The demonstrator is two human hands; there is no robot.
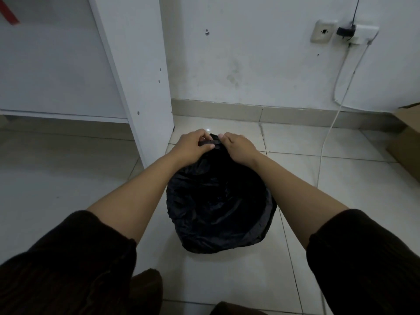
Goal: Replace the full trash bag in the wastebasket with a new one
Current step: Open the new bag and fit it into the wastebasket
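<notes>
A white wall [250,53] fills the far side, scuffed and smudged above a pale tiled skirting [261,111]. The floor [68,178] is glossy light tile with thin dark grout lines, and a small bright glint sits near the skirting. At left stands white furniture: an upright side panel [136,64] dotted with small screw heads, with a recessed white back panel [45,53] behind it and a red strip [8,12] at the top corner. On the wall at right are 2 socket plates [322,31], 1 holding a black plug [345,31]; a white cable [336,105] trails down to the floor. A brown cardboard box [406,137] sits at the right edge. The light is dim and even.
</notes>
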